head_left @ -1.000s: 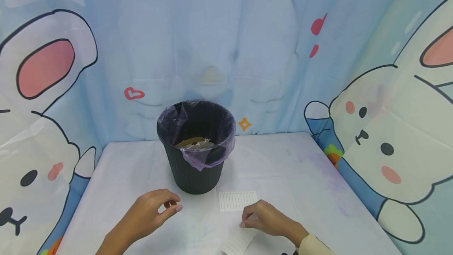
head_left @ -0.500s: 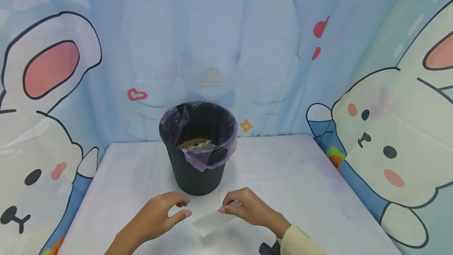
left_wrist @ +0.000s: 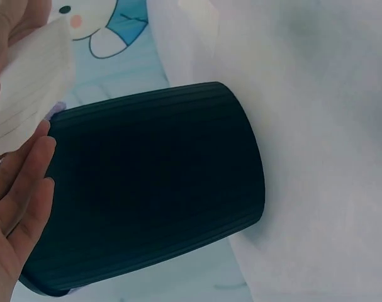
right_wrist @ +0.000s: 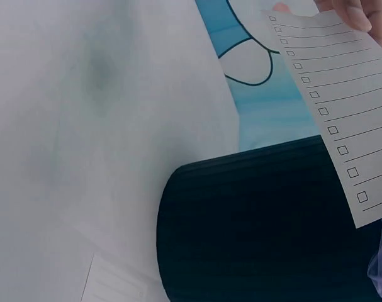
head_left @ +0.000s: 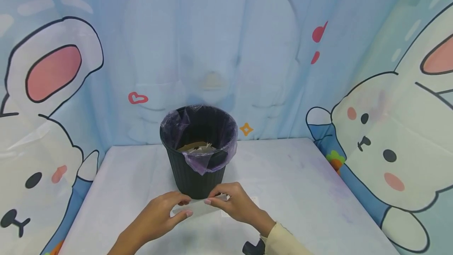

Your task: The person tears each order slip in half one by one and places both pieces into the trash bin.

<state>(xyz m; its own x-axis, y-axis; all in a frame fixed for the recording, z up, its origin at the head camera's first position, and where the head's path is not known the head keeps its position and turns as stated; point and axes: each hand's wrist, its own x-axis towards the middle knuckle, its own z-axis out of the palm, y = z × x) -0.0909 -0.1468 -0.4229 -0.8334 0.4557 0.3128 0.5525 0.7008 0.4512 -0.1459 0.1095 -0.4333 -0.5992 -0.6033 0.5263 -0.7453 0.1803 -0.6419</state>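
Note:
My right hand (head_left: pixel 238 204) pinches one end of a lined checklist sheet (head_left: pixel 201 208), with thumb and fingertips on the paper. Small checkboxes run along one edge of the sheet, clearest in the right wrist view. At its other end is my left hand (head_left: pixel 161 212), with thumb and fingers spread apart around the paper's edge and not closed on it. Both hands are in front of a black ribbed trash bin (head_left: pixel 192 176) lined with a purple bag (head_left: pixel 201 163). In the left wrist view, the left fingers (left_wrist: pixel 36 157) look nearly straight beside the paper.
A second lined sheet (right_wrist: pixel 112 283) lies flat on the white-covered table (head_left: pixel 283 192), partly hidden behind the right hand in the head view. Scraps of paper and cardboard (head_left: pixel 198 147) lie inside the bin. A dark object (head_left: pixel 253 248) shows by the right cuff. A rabbit-print curtain hangs behind.
My right hand has lifted the sheet off the table and moved left and up with it, towards my left hand. The left hand has shifted slightly right.

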